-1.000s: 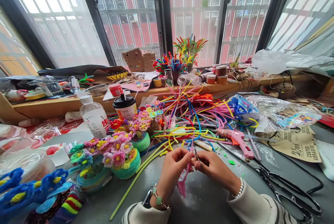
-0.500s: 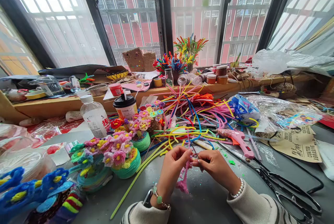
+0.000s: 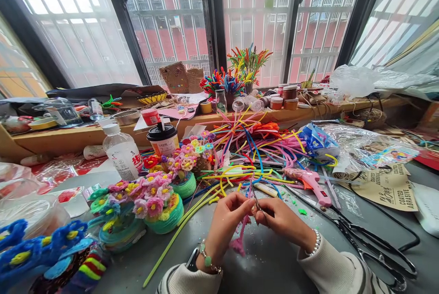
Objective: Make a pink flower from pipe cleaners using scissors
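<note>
Both of my hands meet above the grey table, at the near middle. My left hand (image 3: 231,221) pinches a fuzzy pink pipe cleaner (image 3: 237,244), whose bunched lower end dangles below the fingers. Close against it, my right hand (image 3: 283,221) is closed around a slim, dark, pointed metal tool (image 3: 255,197); fingers cover most of it, so its exact kind is unclear. The tool's tip points up and away beside the left fingertips. Left of my hands stand pots of pipe-cleaner flowers (image 3: 156,193), pink with yellow centres.
Loose pipe cleaners (image 3: 270,141) heap up behind my hands. To the right lie a pink glue gun (image 3: 313,184) and large black-handled scissors (image 3: 373,243). A plastic bottle (image 3: 121,154) and a lidded cup (image 3: 163,141) stand at left. Blue pipe-cleaner flowers (image 3: 44,253) fill the near left corner.
My fingertips have drawn closer together and the metal tool has tilted. The pink pipe cleaner hangs slightly further left. The whole view has shifted a little.
</note>
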Demonstrator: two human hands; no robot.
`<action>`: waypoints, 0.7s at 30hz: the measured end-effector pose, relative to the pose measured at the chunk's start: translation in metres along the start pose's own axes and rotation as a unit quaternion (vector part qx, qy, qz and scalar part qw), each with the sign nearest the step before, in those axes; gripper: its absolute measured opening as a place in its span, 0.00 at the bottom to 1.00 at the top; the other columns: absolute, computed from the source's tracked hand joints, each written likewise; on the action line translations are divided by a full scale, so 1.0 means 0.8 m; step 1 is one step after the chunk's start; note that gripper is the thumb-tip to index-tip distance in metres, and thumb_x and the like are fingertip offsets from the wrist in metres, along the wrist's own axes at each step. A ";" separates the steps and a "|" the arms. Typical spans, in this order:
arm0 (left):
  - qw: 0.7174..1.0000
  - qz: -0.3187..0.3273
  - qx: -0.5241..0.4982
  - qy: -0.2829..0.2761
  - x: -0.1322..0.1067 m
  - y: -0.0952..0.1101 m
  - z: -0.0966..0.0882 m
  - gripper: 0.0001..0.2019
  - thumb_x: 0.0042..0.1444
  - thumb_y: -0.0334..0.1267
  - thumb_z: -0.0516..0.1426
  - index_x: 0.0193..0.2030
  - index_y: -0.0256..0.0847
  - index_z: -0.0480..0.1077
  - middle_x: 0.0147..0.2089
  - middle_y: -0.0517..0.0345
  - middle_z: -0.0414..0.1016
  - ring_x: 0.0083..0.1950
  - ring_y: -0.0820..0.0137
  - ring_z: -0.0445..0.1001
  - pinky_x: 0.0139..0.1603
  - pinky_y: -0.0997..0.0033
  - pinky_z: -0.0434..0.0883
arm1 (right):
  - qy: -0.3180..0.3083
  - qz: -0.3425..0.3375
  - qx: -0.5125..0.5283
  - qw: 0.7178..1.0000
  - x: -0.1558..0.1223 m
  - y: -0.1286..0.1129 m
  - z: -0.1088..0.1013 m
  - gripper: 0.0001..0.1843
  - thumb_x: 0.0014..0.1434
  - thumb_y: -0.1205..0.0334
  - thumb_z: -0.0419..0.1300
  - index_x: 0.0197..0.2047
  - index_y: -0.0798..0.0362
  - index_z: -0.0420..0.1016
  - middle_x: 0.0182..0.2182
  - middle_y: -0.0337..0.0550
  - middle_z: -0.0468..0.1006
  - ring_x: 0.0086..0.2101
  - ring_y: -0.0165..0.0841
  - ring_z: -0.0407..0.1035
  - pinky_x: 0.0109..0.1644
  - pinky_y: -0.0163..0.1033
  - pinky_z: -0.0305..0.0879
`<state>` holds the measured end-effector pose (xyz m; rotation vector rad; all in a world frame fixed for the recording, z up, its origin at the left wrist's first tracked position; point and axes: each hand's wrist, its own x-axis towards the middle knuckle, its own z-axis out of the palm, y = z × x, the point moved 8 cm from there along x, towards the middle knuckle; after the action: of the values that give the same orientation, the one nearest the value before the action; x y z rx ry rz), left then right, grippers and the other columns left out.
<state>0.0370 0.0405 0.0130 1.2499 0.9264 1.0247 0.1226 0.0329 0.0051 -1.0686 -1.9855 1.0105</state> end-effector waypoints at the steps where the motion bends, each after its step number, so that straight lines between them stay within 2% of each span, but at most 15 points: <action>1: 1.000 -0.001 -0.002 -0.001 0.000 0.000 0.001 0.12 0.42 0.43 0.58 0.19 0.36 0.64 0.17 0.64 0.65 0.19 0.78 0.61 0.23 0.77 0.59 | 0.001 0.004 0.000 1.000 0.000 0.001 -0.001 0.32 0.47 0.34 0.42 0.20 0.56 0.65 0.16 0.34 0.56 0.19 0.25 0.49 0.21 0.31 0.44; 6: 1.000 -0.012 -0.014 0.008 0.001 -0.005 -0.002 0.13 0.40 0.43 0.59 0.20 0.35 0.64 0.18 0.64 0.65 0.21 0.78 0.61 0.23 0.78 0.59 | 0.069 0.025 -0.031 0.997 0.000 0.008 -0.015 0.27 0.48 0.40 0.51 0.14 0.56 0.63 0.13 0.35 0.59 0.18 0.25 0.52 0.21 0.31 0.47; 10: 1.000 -0.022 -0.012 0.015 0.005 -0.009 -0.006 0.14 0.41 0.46 0.58 0.23 0.35 0.66 0.19 0.63 0.64 0.21 0.77 0.62 0.23 0.77 0.59 | 0.097 0.026 -0.045 0.994 0.001 0.009 -0.019 0.27 0.50 0.42 0.50 0.13 0.56 0.63 0.12 0.37 0.63 0.18 0.26 0.56 0.22 0.32 0.50; 17: 1.000 -0.023 -0.011 0.006 0.003 -0.006 -0.001 0.14 0.39 0.46 0.59 0.22 0.35 0.66 0.20 0.63 0.65 0.23 0.77 0.62 0.25 0.77 0.60 | 0.034 0.022 0.028 0.999 0.002 0.012 -0.001 0.32 0.44 0.33 0.45 0.16 0.56 0.61 0.15 0.34 0.56 0.19 0.25 0.50 0.21 0.31 0.45; 21: 0.999 -0.028 -0.012 0.017 0.000 -0.003 -0.001 0.12 0.38 0.43 0.60 0.21 0.35 0.66 0.19 0.63 0.66 0.23 0.77 0.62 0.25 0.78 0.59 | 0.021 0.024 0.049 0.998 0.001 0.012 0.001 0.30 0.43 0.34 0.48 0.17 0.56 0.61 0.16 0.33 0.54 0.19 0.24 0.48 0.21 0.31 0.44</action>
<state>0.0368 0.0404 0.0103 1.1842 0.9670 1.0134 0.1252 0.0366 -0.0036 -1.0786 -1.8655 1.0900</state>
